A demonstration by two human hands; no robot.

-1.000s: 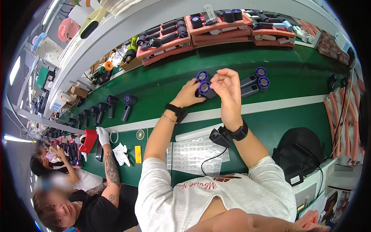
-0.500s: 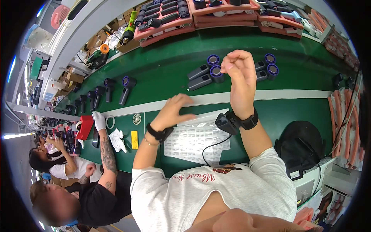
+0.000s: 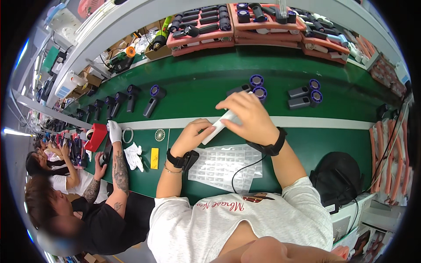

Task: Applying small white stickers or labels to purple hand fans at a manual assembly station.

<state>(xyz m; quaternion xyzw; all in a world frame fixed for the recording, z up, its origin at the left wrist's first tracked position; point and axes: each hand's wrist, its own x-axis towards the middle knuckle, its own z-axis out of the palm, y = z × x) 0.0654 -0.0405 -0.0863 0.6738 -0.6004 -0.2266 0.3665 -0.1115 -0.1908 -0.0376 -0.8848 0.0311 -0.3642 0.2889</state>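
A long, narrow white bar (image 3: pixel 216 131) lies slantwise between my two hands above the near bench. My left hand (image 3: pixel 188 138) is closed on its lower end, the thumb along its side. Around the upper end, my right hand (image 3: pixel 250 115) is closed from above and hides that part, so I cannot tell the bar's full shape. Just beyond my right hand, two dark handheld fans with purple rings (image 3: pixel 259 93) lie partly covered by it. Below my hands are sheets of clear, printed labels (image 3: pixel 219 168), crossed by a black cable (image 3: pixel 239 173) from my right wrist.
Two more dark fans (image 3: pixel 299 102) lie at right, and several (image 3: pixel 151 105) line up at left. Pink foam trays (image 3: pixel 201 40) stand behind. A yellow block (image 3: pixel 154 158), white glove (image 3: pixel 133 156) and red tape dispenser (image 3: pixel 97 136) are left, beside a co-worker's gloved hand (image 3: pixel 115 131). A black bag (image 3: pixel 337 173) sits right.
My right hand has come down and left from above the fans. Both hands now hold the white bar, which did not show before. The co-worker's other hand has moved onto a dark object.
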